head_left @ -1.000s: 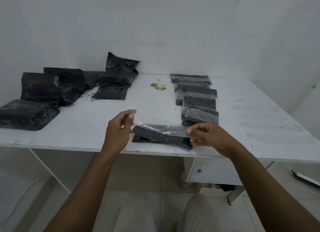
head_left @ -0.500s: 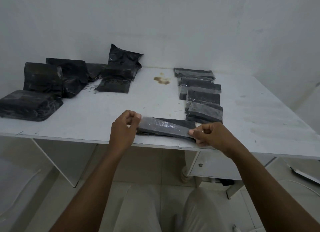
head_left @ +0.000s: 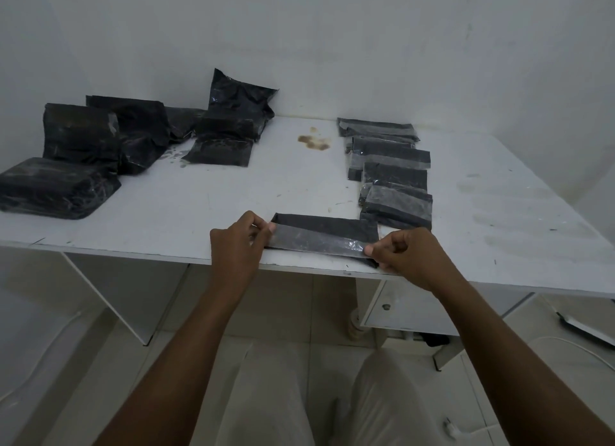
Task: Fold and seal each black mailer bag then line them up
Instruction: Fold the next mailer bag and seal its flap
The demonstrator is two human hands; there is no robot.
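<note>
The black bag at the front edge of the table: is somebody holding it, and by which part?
Yes. The left hand pinches the left end of the bag, the right hand the right end, both at its shiny flap.

The white counter (head_left: 233,192) bears a heap of black bags (head_left: 139,129) rear left, a row of folded bags (head_left: 389,166) right, one bag (head_left: 326,226) at the near edge, a brown stain (head_left: 314,141).

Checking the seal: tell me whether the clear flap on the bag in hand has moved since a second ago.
Yes. Against the front edge of the table, the clear flap has come down, from raised to flat across the black mailer bag.
</note>
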